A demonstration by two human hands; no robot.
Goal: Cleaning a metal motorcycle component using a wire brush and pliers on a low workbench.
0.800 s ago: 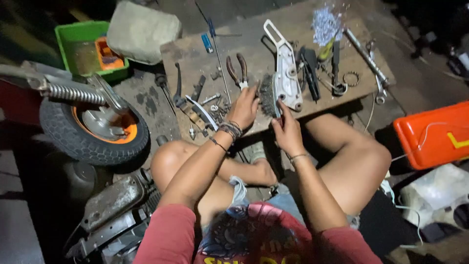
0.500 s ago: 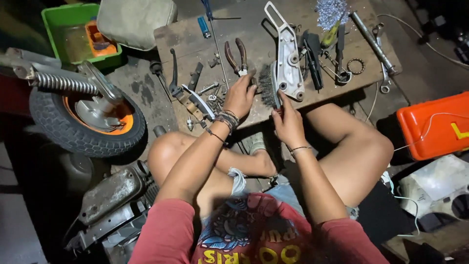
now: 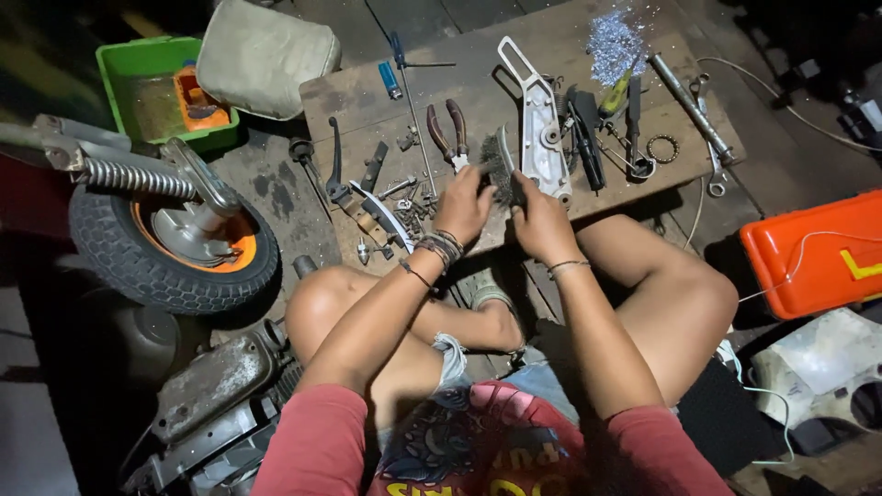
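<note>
Both hands [image 3: 503, 209] on wire brush [image 3: 501, 163] at board edge [image 3: 478, 250]

A low wooden counter [image 3: 367, 96] stands on a dark floor [image 3: 276, 184]. On the counter lie red-handled pliers [image 3: 447, 129] near the middle, a blue lighter [image 3: 390, 80] toward the far left corner, a white metal bracket [image 3: 536, 124] right of centre, a heap of metal shavings [image 3: 614, 39] at the far edge, a long metal rod [image 3: 691, 108] and a ring [image 3: 661, 148] toward the right edge, and small bolts [image 3: 404, 216] along the near edge.
</note>
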